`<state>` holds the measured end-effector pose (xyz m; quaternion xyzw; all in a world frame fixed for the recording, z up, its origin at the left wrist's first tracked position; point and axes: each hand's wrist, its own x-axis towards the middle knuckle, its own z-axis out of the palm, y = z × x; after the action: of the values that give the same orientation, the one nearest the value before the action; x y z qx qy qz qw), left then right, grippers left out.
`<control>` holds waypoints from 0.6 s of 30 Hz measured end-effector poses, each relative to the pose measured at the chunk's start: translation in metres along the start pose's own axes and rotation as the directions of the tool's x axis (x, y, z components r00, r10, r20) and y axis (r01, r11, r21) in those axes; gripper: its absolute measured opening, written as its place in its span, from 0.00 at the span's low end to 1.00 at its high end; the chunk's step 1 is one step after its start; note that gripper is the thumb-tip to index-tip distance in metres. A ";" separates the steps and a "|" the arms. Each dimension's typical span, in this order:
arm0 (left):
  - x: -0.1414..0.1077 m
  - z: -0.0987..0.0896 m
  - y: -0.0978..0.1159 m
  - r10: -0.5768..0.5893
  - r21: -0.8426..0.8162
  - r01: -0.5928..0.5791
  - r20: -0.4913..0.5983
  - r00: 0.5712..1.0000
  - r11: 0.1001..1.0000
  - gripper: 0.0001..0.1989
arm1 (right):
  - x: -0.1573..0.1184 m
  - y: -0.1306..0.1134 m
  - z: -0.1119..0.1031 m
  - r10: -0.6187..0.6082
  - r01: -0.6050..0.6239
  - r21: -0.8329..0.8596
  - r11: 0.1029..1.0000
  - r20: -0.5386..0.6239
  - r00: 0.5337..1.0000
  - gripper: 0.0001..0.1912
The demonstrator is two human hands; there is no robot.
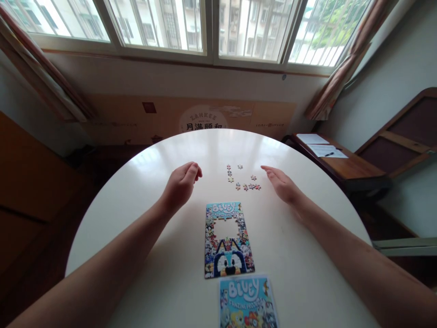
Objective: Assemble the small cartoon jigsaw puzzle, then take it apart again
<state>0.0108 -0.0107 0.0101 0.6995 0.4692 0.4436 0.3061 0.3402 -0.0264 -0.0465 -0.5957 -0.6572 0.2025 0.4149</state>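
Note:
My left hand (184, 181) is curled closed above the white table, left of the loose puzzle pieces. Whatever its fingers may hold is hidden. On the other side of these pieces, my right hand (280, 183) hovers or rests on its edge with fingers stretched out. Several loose jigsaw pieces (251, 187) lie between the hands, some in a short column and some in a row. Nearer to me is a jigsaw puzzle (229, 262) with a blue cartoon dog and a gap in its upper middle. Below it lies a reference picture (247, 300), cut off by the frame's edge.
The round white table (136, 237) has its far edge near a printed cardboard panel (266, 111) under the window. At right, papers (327, 151) and a pen lie on a wooden surface (362, 166), with a wooden-framed chair back (406, 132) beside it.

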 end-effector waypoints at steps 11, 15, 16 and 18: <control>-0.001 0.010 -0.014 -0.026 -0.039 0.024 -0.045 0.999 0.999 0.11 | -0.002 -0.005 0.008 0.014 0.004 -0.141 0.990 0.124 0.992 0.33; 0.002 0.011 -0.018 -0.062 -0.070 0.057 -0.074 0.995 0.996 0.11 | -0.001 -0.005 0.008 0.051 -0.017 -0.233 0.972 0.142 0.988 0.30; 0.003 0.012 -0.018 -0.070 -0.082 0.063 -0.091 0.993 0.995 0.10 | 0.000 -0.004 0.006 0.070 -0.031 -0.264 0.964 0.140 0.988 0.29; 0.005 0.013 -0.017 -0.074 -0.100 0.062 -0.119 0.990 0.993 0.10 | 0.002 -0.001 -0.002 0.105 -0.060 -0.305 0.950 0.132 0.986 0.29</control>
<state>0.0167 -0.0002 -0.0085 0.6391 0.4889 0.4969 0.3250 0.3411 -0.0252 -0.0442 -0.6624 -0.6834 0.1609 0.2613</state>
